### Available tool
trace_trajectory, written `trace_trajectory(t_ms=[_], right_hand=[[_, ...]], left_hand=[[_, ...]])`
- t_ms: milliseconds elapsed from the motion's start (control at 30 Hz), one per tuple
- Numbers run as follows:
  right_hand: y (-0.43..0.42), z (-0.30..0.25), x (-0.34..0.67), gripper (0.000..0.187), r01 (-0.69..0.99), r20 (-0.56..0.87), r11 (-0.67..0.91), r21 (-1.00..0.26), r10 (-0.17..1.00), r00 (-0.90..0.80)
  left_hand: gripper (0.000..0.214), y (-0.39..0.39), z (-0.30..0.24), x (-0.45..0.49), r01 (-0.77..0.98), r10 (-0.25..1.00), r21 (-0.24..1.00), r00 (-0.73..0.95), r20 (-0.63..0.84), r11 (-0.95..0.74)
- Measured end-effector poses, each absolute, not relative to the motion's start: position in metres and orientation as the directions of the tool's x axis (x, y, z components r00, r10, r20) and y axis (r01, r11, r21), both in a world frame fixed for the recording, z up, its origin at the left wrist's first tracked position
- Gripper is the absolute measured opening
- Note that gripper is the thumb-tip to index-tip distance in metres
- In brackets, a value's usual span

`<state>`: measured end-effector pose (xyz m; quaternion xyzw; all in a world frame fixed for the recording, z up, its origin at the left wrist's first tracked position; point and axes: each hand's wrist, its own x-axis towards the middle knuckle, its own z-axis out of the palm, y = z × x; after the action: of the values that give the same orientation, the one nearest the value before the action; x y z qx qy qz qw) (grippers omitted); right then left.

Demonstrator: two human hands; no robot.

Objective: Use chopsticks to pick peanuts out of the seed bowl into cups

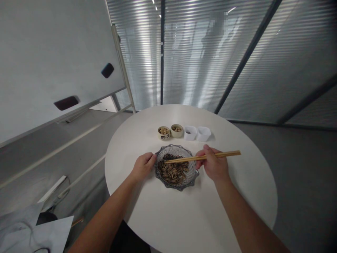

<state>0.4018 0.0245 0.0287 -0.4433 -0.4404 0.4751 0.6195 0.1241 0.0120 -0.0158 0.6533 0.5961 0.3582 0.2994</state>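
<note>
My left hand (143,165) grips the left rim of a scalloped clear glass bowl (193,175), thumb on top of the edge. Striped seeds that look like sunflower seeds (172,173) lie in the bowl, with smaller dark bits (170,157) toward its far side. A pair of wooden chopsticks (226,154) is held in my right hand (212,163), close to the bowl's right rim. Their tips reach left over the bowl, near the dark bits; whether anything is pinched between them is too small to tell.
Beyond the bowl, a row holds two cream cups (163,137) (176,135) with pale nut-like pieces and two white plastic cups (190,137) (203,138); the left white one contains dark bits. All stand on a round white table (192,218). A whiteboard (52,52) is at left, blinds (189,52) behind.
</note>
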Motion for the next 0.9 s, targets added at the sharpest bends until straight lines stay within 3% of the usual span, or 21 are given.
trace_trajectory(t_ms=[167,267,367,500,733,900], right_hand=[[0.046,0.027,0.418,0.043,-0.481,0.04,0.218,-0.849,0.935,0.353],[0.058,0.026,0.437,0.039,-0.538,-0.037,0.274,-0.797,0.868,0.495],[0.068,0.023,0.455,0.04,-0.494,-0.06,0.314,-0.811,0.795,0.604],[0.08,0.016,0.464,0.042,-0.356,0.056,0.389,-0.85,0.739,0.672],[0.087,0.007,0.446,0.048,-0.125,0.206,0.363,-0.923,0.743,0.637],[0.082,0.009,0.441,0.049,-0.129,0.245,0.397,-0.909,0.757,0.606]], left_hand=[[0.045,0.012,-0.015,0.123,0.571,0.992,0.811,0.04,0.123,-0.124],[0.045,0.013,-0.016,0.122,0.583,0.991,0.802,0.049,0.127,-0.131],[0.046,0.013,-0.017,0.123,0.585,0.99,0.8,0.044,0.131,-0.131],[0.046,0.012,-0.015,0.124,0.58,0.99,0.804,0.035,0.135,-0.13],[0.046,0.01,-0.014,0.125,0.562,0.992,0.819,0.024,0.126,-0.117],[0.046,0.011,-0.015,0.124,0.578,0.991,0.808,0.025,0.129,-0.12]])
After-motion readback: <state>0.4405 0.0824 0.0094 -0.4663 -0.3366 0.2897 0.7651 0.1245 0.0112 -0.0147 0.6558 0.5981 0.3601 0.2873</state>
